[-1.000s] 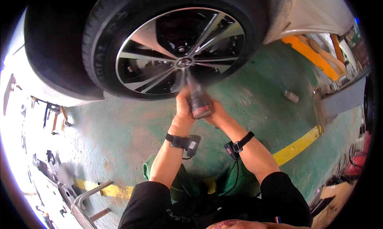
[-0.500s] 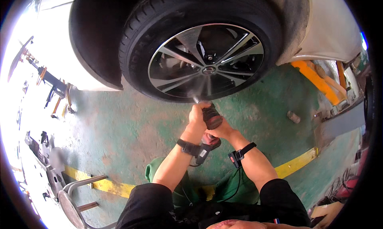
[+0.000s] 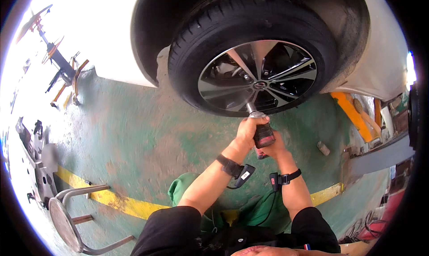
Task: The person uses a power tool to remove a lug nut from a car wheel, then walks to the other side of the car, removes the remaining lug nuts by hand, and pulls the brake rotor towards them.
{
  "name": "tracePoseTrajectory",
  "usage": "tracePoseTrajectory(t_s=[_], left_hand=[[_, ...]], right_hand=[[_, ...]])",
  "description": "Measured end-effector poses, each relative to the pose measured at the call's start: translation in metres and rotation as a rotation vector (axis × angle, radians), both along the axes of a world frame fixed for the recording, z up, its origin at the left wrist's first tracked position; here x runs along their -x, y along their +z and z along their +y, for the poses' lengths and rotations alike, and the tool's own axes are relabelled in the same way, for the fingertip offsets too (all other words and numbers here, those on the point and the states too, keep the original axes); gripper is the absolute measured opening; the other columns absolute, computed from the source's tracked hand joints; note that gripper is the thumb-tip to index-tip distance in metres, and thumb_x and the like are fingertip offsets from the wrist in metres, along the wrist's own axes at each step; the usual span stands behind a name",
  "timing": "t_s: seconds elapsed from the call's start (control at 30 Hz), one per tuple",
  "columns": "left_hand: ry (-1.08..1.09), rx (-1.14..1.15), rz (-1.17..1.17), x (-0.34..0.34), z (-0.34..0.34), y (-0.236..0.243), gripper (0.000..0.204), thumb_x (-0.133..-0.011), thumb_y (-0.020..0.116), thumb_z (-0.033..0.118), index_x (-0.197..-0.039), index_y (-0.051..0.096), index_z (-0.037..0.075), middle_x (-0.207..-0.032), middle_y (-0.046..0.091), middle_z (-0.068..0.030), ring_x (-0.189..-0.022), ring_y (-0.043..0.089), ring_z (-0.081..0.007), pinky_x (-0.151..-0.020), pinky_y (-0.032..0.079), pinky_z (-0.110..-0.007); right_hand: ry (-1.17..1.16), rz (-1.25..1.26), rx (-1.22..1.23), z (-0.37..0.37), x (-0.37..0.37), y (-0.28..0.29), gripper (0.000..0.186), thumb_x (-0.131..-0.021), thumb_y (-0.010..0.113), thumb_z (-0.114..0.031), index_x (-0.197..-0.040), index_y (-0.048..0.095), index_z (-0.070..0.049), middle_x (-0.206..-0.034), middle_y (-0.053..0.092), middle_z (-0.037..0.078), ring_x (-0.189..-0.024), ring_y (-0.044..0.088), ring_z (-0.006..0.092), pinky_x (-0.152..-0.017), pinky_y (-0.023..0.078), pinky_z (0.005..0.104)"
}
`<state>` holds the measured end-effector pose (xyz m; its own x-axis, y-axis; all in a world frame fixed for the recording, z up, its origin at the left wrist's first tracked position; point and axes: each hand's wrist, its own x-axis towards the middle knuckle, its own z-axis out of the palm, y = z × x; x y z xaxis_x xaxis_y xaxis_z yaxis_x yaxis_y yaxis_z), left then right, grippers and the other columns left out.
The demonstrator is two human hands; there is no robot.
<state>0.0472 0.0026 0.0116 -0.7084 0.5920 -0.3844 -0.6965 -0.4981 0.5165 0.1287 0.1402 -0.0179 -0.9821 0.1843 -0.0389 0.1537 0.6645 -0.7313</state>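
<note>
A black and red cordless impact wrench (image 3: 263,135) points up at the car's wheel, its long silver socket (image 3: 251,108) at the lower part of the black and silver rim (image 3: 290,88); whether it touches is unclear. My left hand (image 3: 248,130) is closed round the wrench's front, thumb over the top. Lower and to the right, my right hand (image 3: 278,144) grips it by the handle, mostly hidden behind the body. The black tyre (image 3: 194,55) surrounds the rim inside a white car's wheel arch (image 3: 147,33).
A round metal stool (image 3: 60,222) stands lower left, near metal brackets (image 3: 47,175) and a stand (image 3: 65,66). On the green floor (image 3: 125,140) are a yellow line (image 3: 120,202) and a small canister (image 3: 323,148). A yellow beam (image 3: 351,113) lies under the car at right.
The view has shifted, so the wheel, my hands and the wrench sit further right in the picture. The socket has moved relative to the spokes, and both hands still grip the tool.
</note>
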Motion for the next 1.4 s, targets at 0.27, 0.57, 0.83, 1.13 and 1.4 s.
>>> tracePoseTrajectory(t_s=[0.27, 0.57, 0.83, 1.13, 1.4], left_hand=[[0.075, -0.006, -0.102, 0.002, -0.004, 0.009, 0.015, -0.077, 0.072, 0.002, -0.091, 0.067, 0.0, -0.084, 0.066, -0.0086, -0.074, 0.065, -0.0253, -0.067, 0.057, -0.039], [0.008, -0.073, -0.155, 0.006, -0.017, 0.014, 0.012, -0.078, 0.07, 0.003, -0.089, 0.065, 0.005, -0.083, 0.066, -0.008, -0.072, 0.064, -0.0262, -0.069, 0.057, -0.042], [-0.062, -0.085, 0.055, 0.005, -0.033, 0.034, 0.02, -0.083, 0.076, 0.015, -0.099, 0.069, 0.006, -0.091, 0.069, -0.0067, -0.084, 0.065, -0.0219, -0.083, 0.053, -0.037], [-0.074, -0.14, 0.211, 0.002, -0.038, 0.038, 0.05, -0.088, 0.075, 0.038, -0.122, 0.066, 0.003, -0.113, 0.07, -0.0093, -0.111, 0.059, -0.0253, -0.107, 0.039, -0.043], [0.077, -0.308, 0.004, 0.0, -0.018, 0.021, 0.036, -0.087, 0.072, 0.03, -0.111, 0.065, 0.003, -0.102, 0.068, -0.011, -0.093, 0.064, -0.0265, -0.088, 0.052, -0.041]], right_hand=[[0.101, 0.132, 0.041, 0.004, -0.003, -0.008, 0.032, -0.067, 0.081, -0.019, -0.092, 0.067, -0.005, -0.085, 0.073, 0.012, -0.077, 0.072, 0.0285, -0.07, 0.056, 0.039], [0.102, 0.088, -0.042, -0.016, -0.006, 0.019, 0.032, -0.066, 0.084, -0.022, -0.091, 0.07, -0.008, -0.085, 0.073, 0.013, -0.079, 0.072, 0.0297, -0.07, 0.056, 0.0394], [0.014, 0.164, -0.071, -0.02, -0.002, 0.035, 0.029, -0.063, 0.082, -0.015, -0.086, 0.068, -0.006, -0.076, 0.07, 0.011, -0.071, 0.071, 0.0244, -0.066, 0.055, 0.0356], [-0.121, 0.124, 0.003, -0.027, -0.003, 0.061, 0.024, -0.072, 0.083, -0.019, -0.082, 0.069, -0.002, -0.072, 0.07, 0.006, -0.069, 0.065, 0.0106, -0.064, 0.054, 0.034], [-0.135, 0.033, -0.002, -0.034, -0.003, 0.055, 0.035, -0.071, 0.085, -0.02, -0.097, 0.069, -0.003, -0.087, 0.073, 0.012, -0.082, 0.072, 0.0225, -0.072, 0.056, 0.0374]])
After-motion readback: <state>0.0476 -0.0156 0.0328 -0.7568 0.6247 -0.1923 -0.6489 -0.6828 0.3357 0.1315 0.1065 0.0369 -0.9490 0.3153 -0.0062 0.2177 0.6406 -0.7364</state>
